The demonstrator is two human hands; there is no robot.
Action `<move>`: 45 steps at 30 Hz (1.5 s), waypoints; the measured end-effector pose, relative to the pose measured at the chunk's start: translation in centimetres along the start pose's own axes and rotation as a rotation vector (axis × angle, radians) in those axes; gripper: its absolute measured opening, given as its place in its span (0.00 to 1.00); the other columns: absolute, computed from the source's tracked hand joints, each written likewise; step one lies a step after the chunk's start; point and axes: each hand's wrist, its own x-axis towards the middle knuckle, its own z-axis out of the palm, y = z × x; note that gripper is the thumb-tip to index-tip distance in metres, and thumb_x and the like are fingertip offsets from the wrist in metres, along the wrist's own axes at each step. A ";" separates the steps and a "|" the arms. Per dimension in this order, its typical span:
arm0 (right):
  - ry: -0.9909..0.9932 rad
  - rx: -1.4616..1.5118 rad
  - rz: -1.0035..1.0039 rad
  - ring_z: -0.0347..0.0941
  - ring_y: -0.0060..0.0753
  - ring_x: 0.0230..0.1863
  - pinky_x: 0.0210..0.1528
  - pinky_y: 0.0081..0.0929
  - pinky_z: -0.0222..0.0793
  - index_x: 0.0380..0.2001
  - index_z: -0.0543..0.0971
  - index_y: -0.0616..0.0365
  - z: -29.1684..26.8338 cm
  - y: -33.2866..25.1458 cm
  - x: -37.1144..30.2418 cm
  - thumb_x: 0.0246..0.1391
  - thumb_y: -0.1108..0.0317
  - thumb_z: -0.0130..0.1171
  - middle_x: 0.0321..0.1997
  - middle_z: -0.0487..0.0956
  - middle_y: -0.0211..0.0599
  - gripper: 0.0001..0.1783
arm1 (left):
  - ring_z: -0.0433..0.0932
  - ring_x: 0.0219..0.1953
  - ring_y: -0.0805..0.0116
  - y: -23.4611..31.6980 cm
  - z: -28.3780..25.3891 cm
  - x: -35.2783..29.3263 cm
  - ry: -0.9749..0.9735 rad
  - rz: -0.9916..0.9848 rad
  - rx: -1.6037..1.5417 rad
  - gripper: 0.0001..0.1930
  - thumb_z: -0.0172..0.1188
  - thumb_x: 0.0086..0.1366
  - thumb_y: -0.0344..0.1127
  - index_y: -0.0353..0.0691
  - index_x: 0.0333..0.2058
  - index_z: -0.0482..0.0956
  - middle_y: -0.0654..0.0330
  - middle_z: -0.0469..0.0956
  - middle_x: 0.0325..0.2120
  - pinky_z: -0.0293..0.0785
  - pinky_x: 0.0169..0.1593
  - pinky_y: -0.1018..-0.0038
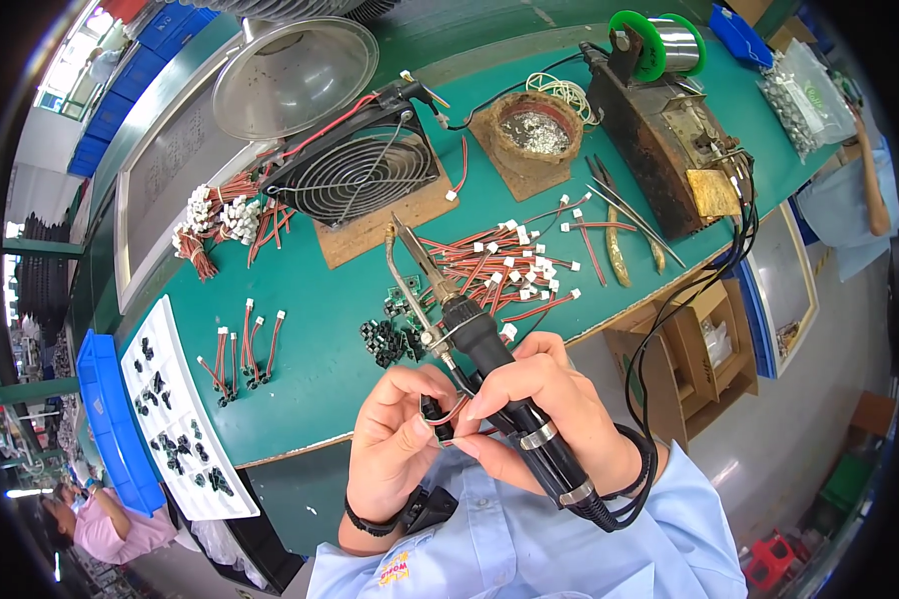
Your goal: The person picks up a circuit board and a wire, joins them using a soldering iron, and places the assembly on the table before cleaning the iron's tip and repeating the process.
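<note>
My left hand (392, 439) is closed on a small black component (435, 413), pinched between thumb and fingers close to my chest. My right hand (564, 404) is wrapped round a soldering iron (476, 337) with a thin feed tube (403, 275) clamped along it. The iron's tip points away from me over the table. Red and black wires (456, 411) run from the component toward my right fingertips, which seem to touch them. Just beyond my hands lie a heap of black components (382, 342) and a pile of red-black wires with white connectors (499, 265).
A fan (370, 172), a solder pot (539, 132) and a soldering station (659, 150) with a green solder spool (655, 48) stand at the back. Pliers (612, 225) and tweezers (639, 222) lie right. A white tray (175, 374) holds components at left. Cables hang right.
</note>
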 end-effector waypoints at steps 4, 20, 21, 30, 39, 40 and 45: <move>-0.010 0.001 -0.009 0.76 0.22 0.28 0.44 0.29 0.54 0.37 0.68 0.51 0.0 0.0 0.0 0.35 0.80 0.67 0.26 0.79 0.23 0.25 | 0.69 0.38 0.70 0.0 0.1 0.1 0.007 -0.001 0.014 0.15 0.59 0.60 0.36 0.35 0.40 0.67 0.57 0.69 0.35 0.66 0.42 0.75; -0.043 0.027 0.023 0.77 0.23 0.29 0.44 0.26 0.55 0.36 0.68 0.51 -0.4 0.2 -0.1 0.36 0.79 0.68 0.27 0.80 0.24 0.23 | 0.71 0.40 0.70 0.4 -0.3 -0.3 -0.037 0.005 0.063 0.13 0.57 0.60 0.31 0.32 0.41 0.68 0.56 0.71 0.37 0.66 0.44 0.74; -0.043 0.026 0.029 0.75 0.23 0.29 0.43 0.26 0.54 0.36 0.69 0.50 -0.4 0.2 0.0 0.37 0.79 0.66 0.28 0.78 0.23 0.22 | 0.71 0.40 0.70 0.6 -0.2 -0.2 -0.039 0.022 0.097 0.12 0.56 0.60 0.30 0.31 0.41 0.68 0.55 0.72 0.37 0.67 0.44 0.74; -0.020 0.051 0.039 0.74 0.23 0.30 0.41 0.26 0.56 0.36 0.71 0.50 -0.6 0.6 -0.1 0.41 0.76 0.64 0.30 0.76 0.22 0.18 | 0.73 0.41 0.68 1.5 -0.5 -0.4 -0.071 0.001 0.278 0.09 0.51 0.61 0.23 0.30 0.40 0.66 0.52 0.74 0.38 0.68 0.47 0.72; 0.096 -0.407 -0.068 0.73 0.29 0.34 0.52 0.34 0.53 0.39 0.73 0.52 -1.3 0.6 0.3 0.38 0.65 0.70 0.31 0.77 0.28 0.22 | 0.74 0.45 0.66 1.6 -0.1 0.5 -0.059 0.064 0.251 0.07 0.49 0.62 0.23 0.33 0.39 0.64 0.48 0.75 0.39 0.68 0.49 0.71; 0.080 -0.402 -0.082 0.73 0.29 0.34 0.52 0.34 0.53 0.39 0.73 0.52 -1.2 0.8 0.2 0.38 0.65 0.70 0.31 0.77 0.28 0.22 | 0.74 0.42 0.67 1.7 -0.1 0.7 0.037 0.098 0.285 0.06 0.50 0.62 0.24 0.34 0.37 0.64 0.49 0.76 0.37 0.68 0.47 0.73; 0.184 -0.185 -0.057 0.72 0.32 0.35 0.55 0.41 0.48 0.42 0.72 0.51 -2.9 1.1 -2.8 0.36 0.50 0.69 0.31 0.78 0.29 0.30 | 0.75 0.40 0.67 2.4 -1.2 1.7 0.219 0.204 0.397 0.06 0.50 0.61 0.23 0.35 0.36 0.64 0.49 0.77 0.35 0.68 0.47 0.73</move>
